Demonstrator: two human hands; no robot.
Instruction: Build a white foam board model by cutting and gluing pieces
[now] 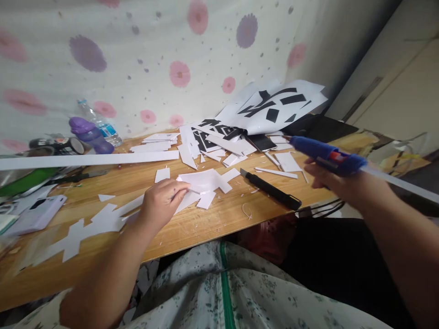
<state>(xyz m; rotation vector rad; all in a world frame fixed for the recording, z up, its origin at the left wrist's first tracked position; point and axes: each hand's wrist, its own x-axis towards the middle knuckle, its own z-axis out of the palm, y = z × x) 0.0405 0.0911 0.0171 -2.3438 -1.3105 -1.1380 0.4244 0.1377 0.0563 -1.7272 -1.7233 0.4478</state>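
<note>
Near the middle of the desk, my left hand (165, 202) pinches the edge of a small strip of white foam board (195, 188). That strip is over a larger cut-out white board piece (210, 179); whether they touch I cannot tell. Off to the right, raised above the desk edge, my right hand (346, 183) is wrapped round a blue glue gun (327, 154). The gun's nozzle points left, and a long white glue stick (404, 182) sticks out of its back. A black utility knife (272, 189) lies between my hands with its blade end toward the back left.
White offcuts and printed sheets (274, 105) are piled at the back. On the left lie a long white strip (89, 160), a phone (43, 212) and more cut board (77, 235). A purple bottle (91, 135) and a clear water bottle (108, 128) stand by the curtain.
</note>
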